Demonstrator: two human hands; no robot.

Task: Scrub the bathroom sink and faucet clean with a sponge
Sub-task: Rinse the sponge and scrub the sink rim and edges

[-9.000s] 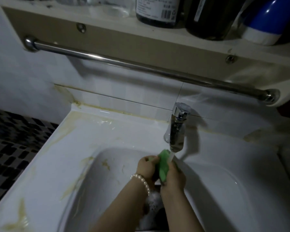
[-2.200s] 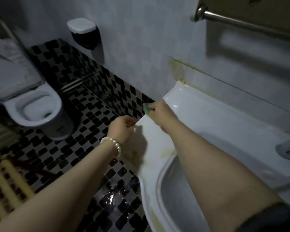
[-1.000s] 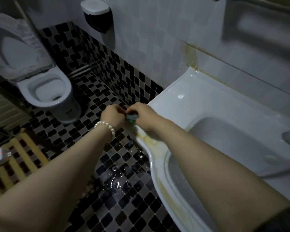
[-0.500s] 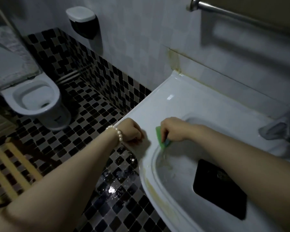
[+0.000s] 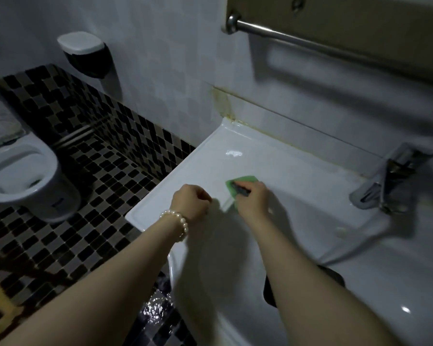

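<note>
A white bathroom sink [image 5: 298,176] fills the right half of the view, its flat left deck wet and shiny. My right hand [image 5: 253,201] presses a green sponge [image 5: 240,184] onto that deck, just left of the basin. Beside it, my left hand [image 5: 189,202], with a pearl bracelet on the wrist, rests as a closed fist on the sink's left edge and holds nothing. The chrome faucet [image 5: 388,186] stands at the back right of the sink, well away from both hands. My right forearm hides part of the basin.
Yellow-brown stains [image 5: 224,104] mark the wall joint at the sink's back left corner. A metal towel bar [image 5: 310,43] runs above the sink. On the left are a toilet [image 5: 18,171], a wall dispenser [image 5: 83,53] and a wet black mosaic floor [image 5: 60,240].
My right hand has moved the sponge from the basin's left rim up onto the flat deck. The left fist has stayed on the sink's left edge. The view has shifted right.
</note>
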